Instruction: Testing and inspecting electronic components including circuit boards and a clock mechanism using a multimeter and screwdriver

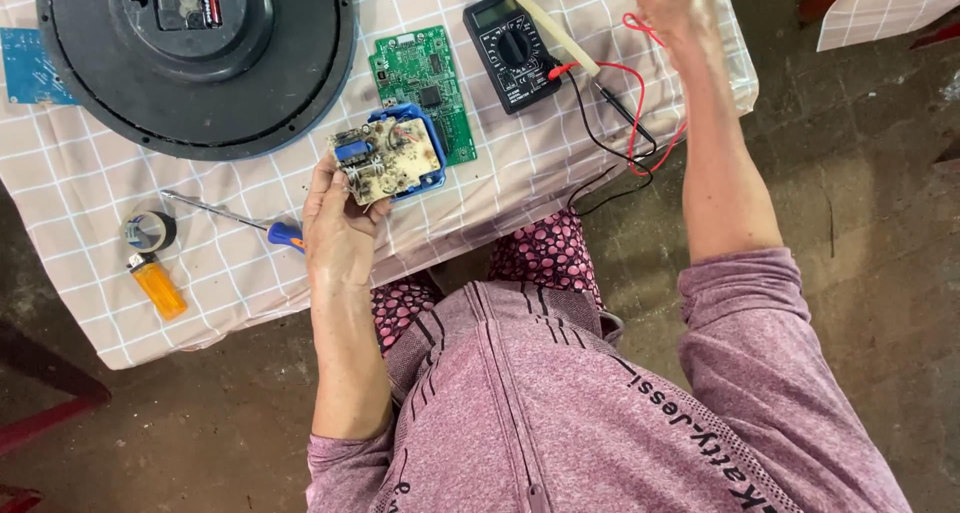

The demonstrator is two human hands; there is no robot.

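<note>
Head view, from the left: a yellow lighter (160, 288) lies by a tape roll (149, 231) and a screwdriver (240, 220) on the checked tabletop (90, 183). The left hand (340, 235) has its grip closed on a blue-cased brownish circuit board (388, 160), just above the tabletop's near edge. Beyond sits a green board (425, 78), then a black multimeter (511, 51). The right hand (678, 1) pinches red wire (640, 25).
</note>
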